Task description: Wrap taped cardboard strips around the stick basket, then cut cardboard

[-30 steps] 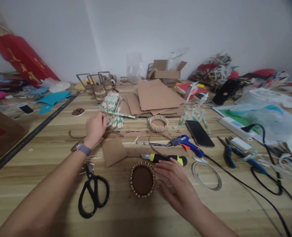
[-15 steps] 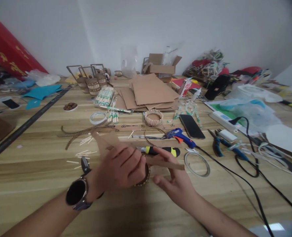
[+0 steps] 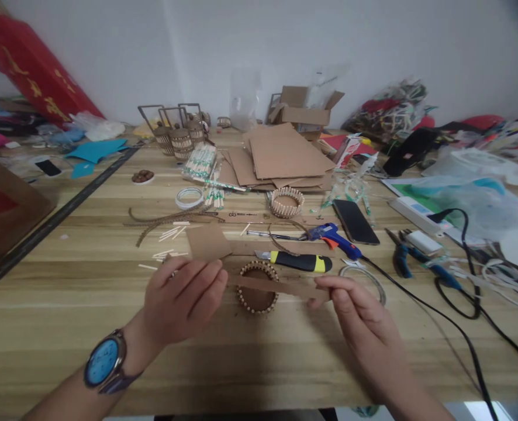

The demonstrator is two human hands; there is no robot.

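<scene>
A person at a crowded table (image 3: 66,304) holds a brown strip (image 3: 294,288) above a round, stick-walled container (image 3: 258,300), its end pinched between thumb and forefinger of the right hand (image 3: 366,321). The left hand (image 3: 184,298), fingers bent and close together, meets the strip's far end; whether it grips cannot be told. The container's wall appears complete all round, while the strip looks unattached, and loose sticks (image 3: 170,233) and a card piece (image 3: 207,241) lie unused. The container shows only its brown floor. Beyond it sits a second stick-walled ring (image 3: 287,211), also showing just a floor. Farther back stand handled buckets (image 3: 182,141), seemingly finished and lidded, a white dish (image 3: 142,183) of small brown pieces, and an open carton (image 3: 305,116) with clear plastic rising from it.
</scene>
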